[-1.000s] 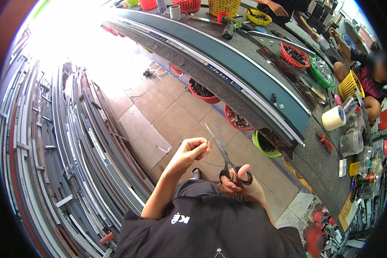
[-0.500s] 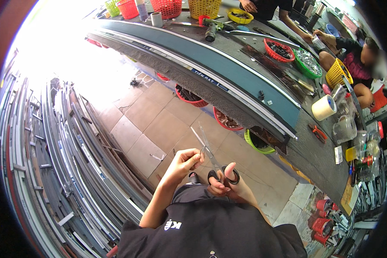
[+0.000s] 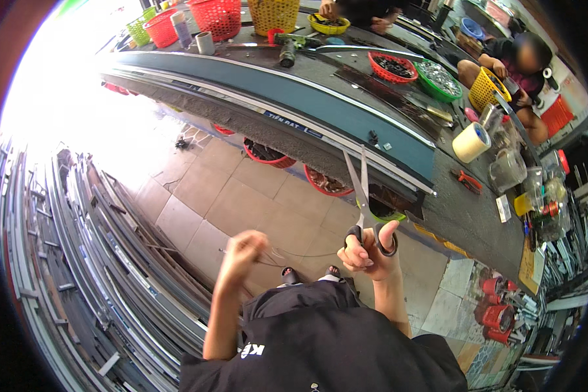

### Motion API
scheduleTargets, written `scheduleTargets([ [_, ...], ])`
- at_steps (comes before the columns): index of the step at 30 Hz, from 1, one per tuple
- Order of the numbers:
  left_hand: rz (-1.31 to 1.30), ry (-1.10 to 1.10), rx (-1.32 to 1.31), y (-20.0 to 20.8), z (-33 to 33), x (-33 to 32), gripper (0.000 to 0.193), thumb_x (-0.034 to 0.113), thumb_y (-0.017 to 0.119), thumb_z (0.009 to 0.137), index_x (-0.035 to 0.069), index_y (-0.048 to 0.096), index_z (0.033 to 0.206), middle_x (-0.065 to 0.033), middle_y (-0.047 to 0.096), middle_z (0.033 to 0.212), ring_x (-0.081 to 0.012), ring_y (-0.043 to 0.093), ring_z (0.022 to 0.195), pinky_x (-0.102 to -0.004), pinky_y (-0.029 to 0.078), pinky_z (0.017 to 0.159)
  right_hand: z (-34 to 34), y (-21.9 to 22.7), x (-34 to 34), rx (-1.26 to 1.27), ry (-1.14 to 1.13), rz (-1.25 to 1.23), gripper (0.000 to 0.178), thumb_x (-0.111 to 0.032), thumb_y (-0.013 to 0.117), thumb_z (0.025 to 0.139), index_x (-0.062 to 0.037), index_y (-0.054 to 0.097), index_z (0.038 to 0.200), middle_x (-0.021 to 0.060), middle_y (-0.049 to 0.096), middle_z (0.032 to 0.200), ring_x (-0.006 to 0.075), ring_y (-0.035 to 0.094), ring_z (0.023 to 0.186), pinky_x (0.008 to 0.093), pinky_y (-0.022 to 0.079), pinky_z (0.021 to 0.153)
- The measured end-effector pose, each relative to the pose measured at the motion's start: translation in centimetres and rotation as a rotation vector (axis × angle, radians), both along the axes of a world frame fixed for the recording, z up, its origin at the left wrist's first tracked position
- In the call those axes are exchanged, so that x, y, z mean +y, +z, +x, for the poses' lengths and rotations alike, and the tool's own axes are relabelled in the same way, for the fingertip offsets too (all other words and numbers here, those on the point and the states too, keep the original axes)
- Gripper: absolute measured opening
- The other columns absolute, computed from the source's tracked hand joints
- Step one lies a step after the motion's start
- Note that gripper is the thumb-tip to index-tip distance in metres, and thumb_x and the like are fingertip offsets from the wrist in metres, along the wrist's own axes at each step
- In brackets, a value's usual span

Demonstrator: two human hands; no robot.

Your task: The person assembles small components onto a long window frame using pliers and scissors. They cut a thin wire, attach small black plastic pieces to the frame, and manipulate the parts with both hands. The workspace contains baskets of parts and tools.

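My right hand (image 3: pixel 374 256) holds a pair of scissors (image 3: pixel 363 193) upright, its thumb and fingers through the black handle loops. The long metal blades are slightly apart and point away from me, overlapping the workbench edge in view. To the left, my left hand (image 3: pixel 244 253) is raised over the floor with its fingers drawn together and blurred by motion. A thin dark strand (image 3: pixel 287 259) trails from beside that hand toward the right; its end at the fingers is hard to make out.
A long dark workbench (image 3: pixel 398 98) runs along the far side, bearing orange-handled pliers (image 3: pixel 467 181), a cream tape roll (image 3: pixel 471 142) and several baskets. Long metal profiles (image 3: pixel 104 261) lie stacked at left. Two other people sit or stand beyond the bench.
My hands have moved apart: the right, with the scissors, went up and right; the left went left, away from the blades. The view has shifted slightly, and both my feet show.
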State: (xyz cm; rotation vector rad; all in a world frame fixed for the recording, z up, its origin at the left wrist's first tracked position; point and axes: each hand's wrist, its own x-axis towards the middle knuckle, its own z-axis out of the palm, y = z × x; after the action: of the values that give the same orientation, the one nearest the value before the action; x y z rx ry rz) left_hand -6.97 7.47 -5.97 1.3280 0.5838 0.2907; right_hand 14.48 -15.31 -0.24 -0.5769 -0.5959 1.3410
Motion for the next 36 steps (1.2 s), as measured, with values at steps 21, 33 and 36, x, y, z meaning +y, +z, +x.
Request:
scheduleTargets([
  [21,0.868,1.250,-0.453,12.1,-18.6,17.8,0.026,0.002,0.061,0.090,0.006,0.068,0.114,-0.0046,0.064,0.122,-0.0038,0.047,0.077,-0.0179,0.037,0.062,-3.6,-5.2,-2.8,-0.147,-0.146,-0.474,0.073,-0.080,0.040,0.085,-0.0103,0.047,0.065,-0.0048,0.033,0.052,0.0064,0.028,0.049,0.0222,0.022,0.045],
  [33,1.575,0.885,0.339,18.8,-17.6,29.7,0.027,0.016,0.058,0.098,0.004,0.067,0.120,-0.0046,0.064,0.085,-0.0158,0.050,0.068,-0.0344,0.043,0.067,-4.1,-7.3,-3.2,-0.283,-0.315,-0.687,0.063,-0.066,0.054,0.090,-0.0069,0.051,0.071,-0.0007,0.043,0.056,0.0072,0.039,0.047,0.0224,0.030,0.046],
  [36,1.538,1.062,0.300,20.4,-19.9,32.7,0.023,0.016,0.055,0.099,0.007,0.073,0.110,-0.0050,0.069,0.090,-0.0156,0.055,0.076,-0.0319,0.046,0.073,-4.4,-7.7,-3.6,-0.312,-0.259,-0.646,0.058,-0.061,0.058,0.091,-0.0069,0.051,0.071,-0.0009,0.047,0.059,0.0067,0.041,0.047,0.0218,0.031,0.044],
])
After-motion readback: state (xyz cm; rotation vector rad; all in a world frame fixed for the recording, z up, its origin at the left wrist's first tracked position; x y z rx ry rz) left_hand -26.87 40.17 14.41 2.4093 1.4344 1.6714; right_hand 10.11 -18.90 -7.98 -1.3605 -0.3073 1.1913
